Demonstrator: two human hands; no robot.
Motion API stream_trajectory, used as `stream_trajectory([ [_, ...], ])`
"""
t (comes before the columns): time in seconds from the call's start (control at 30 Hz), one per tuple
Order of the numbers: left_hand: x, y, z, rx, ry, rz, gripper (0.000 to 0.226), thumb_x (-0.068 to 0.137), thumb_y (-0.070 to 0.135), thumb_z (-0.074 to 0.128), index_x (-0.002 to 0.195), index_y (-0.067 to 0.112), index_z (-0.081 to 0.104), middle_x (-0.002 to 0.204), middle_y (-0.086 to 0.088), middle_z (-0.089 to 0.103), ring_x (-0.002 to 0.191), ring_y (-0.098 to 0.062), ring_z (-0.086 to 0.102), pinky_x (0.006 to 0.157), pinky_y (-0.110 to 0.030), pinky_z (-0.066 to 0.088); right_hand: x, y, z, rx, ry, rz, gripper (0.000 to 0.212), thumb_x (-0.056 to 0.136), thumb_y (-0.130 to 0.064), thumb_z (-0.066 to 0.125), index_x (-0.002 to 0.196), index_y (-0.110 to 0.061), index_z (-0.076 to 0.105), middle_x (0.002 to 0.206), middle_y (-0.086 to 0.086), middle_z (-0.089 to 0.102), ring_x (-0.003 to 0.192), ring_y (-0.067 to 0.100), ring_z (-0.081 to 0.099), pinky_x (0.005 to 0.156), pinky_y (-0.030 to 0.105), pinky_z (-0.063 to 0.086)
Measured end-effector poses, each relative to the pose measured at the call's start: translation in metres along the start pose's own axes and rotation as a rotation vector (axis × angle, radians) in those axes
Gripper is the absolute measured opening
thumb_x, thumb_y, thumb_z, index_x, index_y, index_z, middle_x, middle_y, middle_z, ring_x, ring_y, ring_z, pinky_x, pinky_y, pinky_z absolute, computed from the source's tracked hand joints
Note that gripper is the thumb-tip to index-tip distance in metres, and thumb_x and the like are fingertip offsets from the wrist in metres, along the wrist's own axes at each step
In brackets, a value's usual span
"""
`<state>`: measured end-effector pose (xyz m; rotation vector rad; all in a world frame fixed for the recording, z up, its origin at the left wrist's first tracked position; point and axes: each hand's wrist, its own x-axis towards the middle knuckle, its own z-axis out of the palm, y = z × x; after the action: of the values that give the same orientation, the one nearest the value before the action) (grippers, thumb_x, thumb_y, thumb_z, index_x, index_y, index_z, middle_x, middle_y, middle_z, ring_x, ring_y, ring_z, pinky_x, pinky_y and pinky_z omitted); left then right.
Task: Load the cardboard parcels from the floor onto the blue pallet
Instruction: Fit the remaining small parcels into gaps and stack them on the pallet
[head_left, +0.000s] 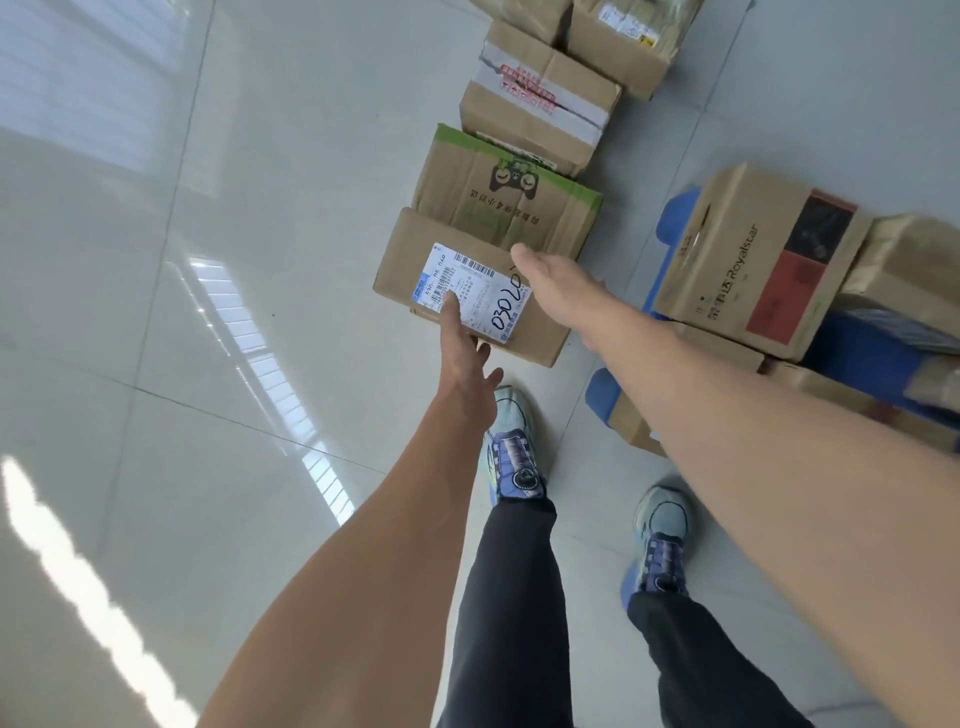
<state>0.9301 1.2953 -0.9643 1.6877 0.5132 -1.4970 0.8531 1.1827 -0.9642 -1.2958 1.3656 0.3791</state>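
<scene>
A row of cardboard parcels lies on the tiled floor. Nearest is a flat brown parcel (415, 260) with a white shipping label and "03020" handwritten on it. My left hand (460, 345) reaches over its near edge, fingers apart, holding nothing. My right hand (556, 283) is stretched over its right side, fingers straight and apart, also holding nothing. Behind it lie a green-edged parcel (540, 202), a taped parcel (530, 98) and another parcel (623, 47). The blue pallet (862, 353) is at the right, with a Royalstar box (753, 260) and other parcels on it.
My two feet in blue-grey shoes (514, 457) stand on the pale glossy floor tiles (182, 312), just short of the nearest parcel. A pallet corner (600, 395) is close to my right foot. A low parcel (631, 423) sits at the pallet's near edge.
</scene>
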Motion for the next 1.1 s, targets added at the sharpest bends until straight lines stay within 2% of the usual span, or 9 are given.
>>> stream_trajectory([
  [0.2,-0.015,0.001,-0.006,0.068,-0.027,0.087,0.046,0.099,0.071,0.039,0.124,0.042,0.064,0.115,0.020,0.073,0.134,-0.017,0.054,0.109,-0.058,0.045,-0.033,0.019,0.007,0.180,0.055,-0.038,0.051,0.108,-0.036,0.035,0.104,0.011,0.055,0.114,0.030,0.062,0.109,0.043,0.059,0.094,0.052,0.048],
  [0.37,-0.059,-0.001,0.004,0.311,-0.146,0.193,0.048,0.104,0.069,0.027,0.085,0.068,0.071,0.090,0.041,0.070,0.098,0.005,0.068,0.094,-0.048,0.051,-0.088,0.049,0.006,0.347,0.176,-0.033,0.048,0.107,-0.045,0.042,0.117,0.000,0.057,0.123,0.022,0.061,0.099,0.020,0.057,0.085,0.039,0.043],
  [0.5,-0.097,-0.018,0.035,0.422,-0.284,0.239,0.057,0.108,0.061,0.020,0.080,0.072,0.069,0.085,0.048,0.065,0.073,0.024,0.062,0.083,-0.035,0.046,-0.136,0.089,-0.018,0.536,0.292,0.036,0.053,0.102,-0.059,0.043,0.129,-0.015,0.056,0.125,0.002,0.062,0.111,0.020,0.058,0.095,0.038,0.046],
  [0.6,-0.116,-0.036,0.062,0.502,-0.373,0.239,0.053,0.109,0.061,0.019,0.097,0.060,0.071,0.085,0.047,0.066,0.076,0.027,0.060,0.077,-0.028,0.042,-0.162,0.124,-0.042,0.613,0.356,0.080,0.037,0.101,-0.063,0.042,0.118,-0.033,0.056,0.117,-0.011,0.061,0.108,0.013,0.058,0.094,0.035,0.048],
  [0.7,-0.130,-0.055,0.085,0.546,-0.447,0.219,0.054,0.109,0.061,0.018,0.089,0.061,0.068,0.077,0.049,0.063,0.069,0.030,0.057,0.074,-0.024,0.038,-0.181,0.153,-0.059,0.660,0.392,0.127,0.024,0.103,-0.060,0.042,0.104,-0.044,0.061,0.121,-0.013,0.067,0.116,0.011,0.061,0.103,0.043,0.050],
  [0.8,-0.135,-0.071,0.101,0.573,-0.503,0.196,0.065,0.108,0.063,0.015,0.069,0.072,0.066,0.069,0.052,0.057,0.060,0.031,0.053,0.074,-0.022,0.036,-0.192,0.171,-0.072,0.710,0.411,0.155,0.029,0.106,-0.055,0.040,0.095,-0.045,0.065,0.093,-0.030,0.072,0.089,-0.008,0.066,0.081,0.025,0.050],
  [0.9,-0.135,-0.084,0.107,0.595,-0.534,0.176,0.065,0.107,0.065,0.013,0.064,0.078,0.060,0.068,0.053,0.056,0.059,0.030,0.053,0.062,-0.024,0.044,-0.196,0.180,-0.082,0.725,0.391,0.181,0.035,0.108,-0.055,0.036,0.111,-0.039,0.066,0.093,-0.029,0.070,0.089,-0.009,0.065,0.072,0.018,0.047],
  [1.0,-0.125,-0.091,0.107,0.645,-0.511,0.140,0.062,0.104,0.072,0.013,0.061,0.079,0.057,0.065,0.053,0.054,0.058,0.026,0.055,0.068,-0.028,0.038,-0.195,0.182,-0.085,0.746,0.358,0.216,0.036,0.107,-0.056,0.035,0.100,-0.036,0.064,0.069,-0.031,0.070,0.064,-0.012,0.067,0.046,0.011,0.048],
  [1.1,-0.115,-0.097,0.105,0.692,-0.458,0.119,0.055,0.101,0.077,0.016,0.070,0.072,0.062,0.069,0.047,0.059,0.070,0.017,0.056,0.071,-0.030,0.039,-0.191,0.183,-0.085,0.748,0.313,0.230,0.035,0.106,-0.058,0.036,0.094,-0.041,0.064,0.072,-0.031,0.070,0.066,-0.011,0.066,0.052,0.012,0.047],
])
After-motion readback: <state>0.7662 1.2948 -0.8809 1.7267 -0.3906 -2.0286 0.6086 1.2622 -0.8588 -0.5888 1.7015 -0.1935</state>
